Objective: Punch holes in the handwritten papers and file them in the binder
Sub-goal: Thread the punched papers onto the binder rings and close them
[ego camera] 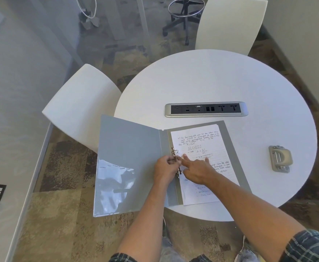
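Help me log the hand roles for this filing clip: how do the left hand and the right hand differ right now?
The left hand curls its fingers round the binder's ring mechanism; the right hand lies on the handwritten paper with a finger pointing at the rings. The left sits over the binder's spine, the right over the page. Both meet at the rings.

Your grey binder (128,163) lies open at the near edge of the round white table (230,82), and its left cover hangs over the edge. The handwritten papers (198,144) sit on the right half. Your left hand (164,167) holds the metal ring mechanism (176,159) with curled fingers. Your right hand (196,170) rests on the papers, index finger pointing to the rings. The hole punch (280,158) stands well apart on the right, and a power socket strip (206,109) is behind the binder.
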A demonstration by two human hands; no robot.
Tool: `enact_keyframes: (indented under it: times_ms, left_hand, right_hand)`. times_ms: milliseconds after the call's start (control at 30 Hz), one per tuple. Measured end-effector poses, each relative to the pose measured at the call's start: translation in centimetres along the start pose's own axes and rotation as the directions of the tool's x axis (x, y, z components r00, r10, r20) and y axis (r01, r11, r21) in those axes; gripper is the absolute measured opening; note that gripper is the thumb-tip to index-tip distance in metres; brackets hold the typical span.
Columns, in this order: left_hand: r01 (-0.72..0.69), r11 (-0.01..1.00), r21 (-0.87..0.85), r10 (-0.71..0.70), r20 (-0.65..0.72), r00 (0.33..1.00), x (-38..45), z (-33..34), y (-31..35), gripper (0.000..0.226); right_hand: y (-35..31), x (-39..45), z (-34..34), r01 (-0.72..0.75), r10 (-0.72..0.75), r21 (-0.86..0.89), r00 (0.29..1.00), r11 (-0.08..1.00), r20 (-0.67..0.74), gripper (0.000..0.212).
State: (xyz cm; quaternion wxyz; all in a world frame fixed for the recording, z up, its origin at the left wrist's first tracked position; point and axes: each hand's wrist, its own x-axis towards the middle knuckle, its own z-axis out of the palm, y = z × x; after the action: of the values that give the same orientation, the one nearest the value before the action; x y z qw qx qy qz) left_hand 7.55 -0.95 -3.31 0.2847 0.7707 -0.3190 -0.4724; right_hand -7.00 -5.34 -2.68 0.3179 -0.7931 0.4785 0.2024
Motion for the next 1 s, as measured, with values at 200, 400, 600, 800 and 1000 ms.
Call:
enact_keyframes:
  times_ms: [200, 400, 600, 800, 1000]
  left_hand:
    - [-0.047, 0.990, 0.135, 0.040, 0.055, 0.998, -1.4, -0.8, -0.7, 0.018]
    - [0.014, 0.988, 0.151, -0.018, 0.024, 1.000, -1.6, -0.6, -0.1, 0.007]
    - [0.057, 0.996, 0.070, -0.059, 0.025, 0.998, -1.3, -0.1, 0.1, 0.020]
    - [0.080, 0.988, -0.132, -0.078, 0.021, 0.997, -1.5, 0.1, -0.3, 0.006]
    - [0.088, 0.975, -0.204, -0.082, 0.038, 0.996, -1.6, -0.1, -1.3, 0.017]
  right_hand:
    - [0.1, 0.2, 0.5, 0.002, -0.002, -0.041, 1.000, 0.999, 0.006, 0.071]
    - [0.1, 0.0, 0.4, 0.002, -0.002, 0.013, 1.000, 1.000, -0.002, 0.082]
    - [-0.2, -0.6, 0.7, -0.016, 0.018, 0.058, 1.000, 0.998, -0.022, 0.091]
    - [0.0, -0.9, 0.9, 0.016, -0.010, 0.125, 0.999, 0.992, -0.048, 0.083]
    - [0.0, -0.6, 1.5, -0.023, 0.046, 0.226, 0.994, 0.974, -0.097, 0.062]
